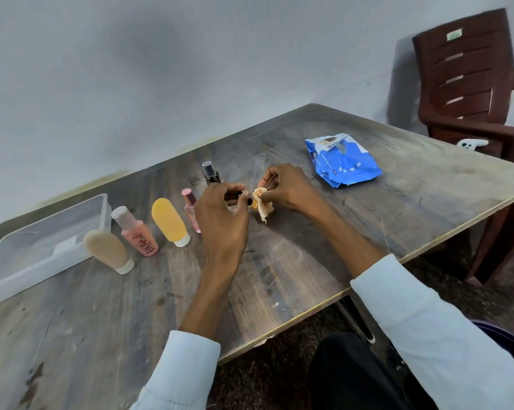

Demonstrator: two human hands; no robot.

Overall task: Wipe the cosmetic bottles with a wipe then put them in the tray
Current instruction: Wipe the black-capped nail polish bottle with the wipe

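My left hand (220, 214) grips a small amber bottle (252, 202) with a dark cap, held sideways above the table. My right hand (288, 184) pinches a crumpled beige wipe (264, 205) against the bottle's end. On the table to the left stand a beige tube (109, 251), a pink bottle (137, 232) with a white cap, a yellow tube (170, 221) and a pink perfume bottle (190, 210) partly hidden by my left hand. A dark spray bottle (211, 173) stands behind my hands. The clear plastic tray (1, 288) lies at the far left, with only a white label showing inside.
A blue pack of wipes (344, 161) lies open on the table to the right of my hands. A brown plastic chair (471, 84) stands beyond the table's far right corner, with a white object (471, 142) on its seat. The table's edge (368, 279) runs diagonally under my right forearm.
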